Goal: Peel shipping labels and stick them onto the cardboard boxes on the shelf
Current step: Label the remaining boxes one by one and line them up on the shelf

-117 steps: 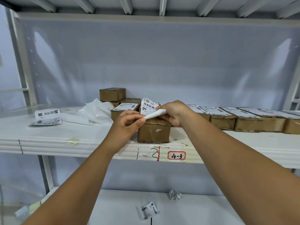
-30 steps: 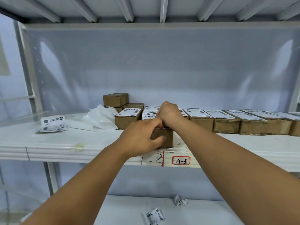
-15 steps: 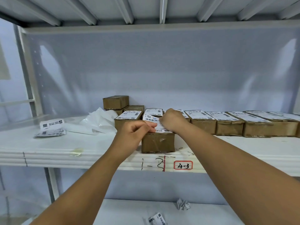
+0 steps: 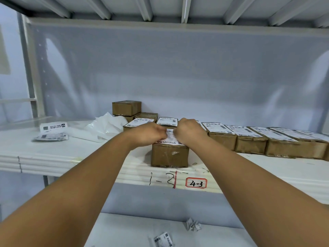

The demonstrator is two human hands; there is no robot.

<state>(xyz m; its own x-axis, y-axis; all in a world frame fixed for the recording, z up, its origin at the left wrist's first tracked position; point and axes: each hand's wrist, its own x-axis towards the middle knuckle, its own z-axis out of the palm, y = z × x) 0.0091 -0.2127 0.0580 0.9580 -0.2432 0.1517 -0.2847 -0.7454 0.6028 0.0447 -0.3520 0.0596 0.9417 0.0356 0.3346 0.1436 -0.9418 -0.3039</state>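
My left hand (image 4: 148,134) and right hand (image 4: 190,133) rest on the label (image 4: 170,139) atop the box (image 4: 169,155); whether my fingers grip it, I cannot tell.

My left hand (image 4: 147,133) is motion-blurred; with my right hand (image 4: 188,131) it hides part of the shipping label (image 4: 169,140), whose print I cannot read.

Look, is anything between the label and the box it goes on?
Nothing visible is in the way. The label already lies on top of the front box, with the left hand and right hand both touching it.
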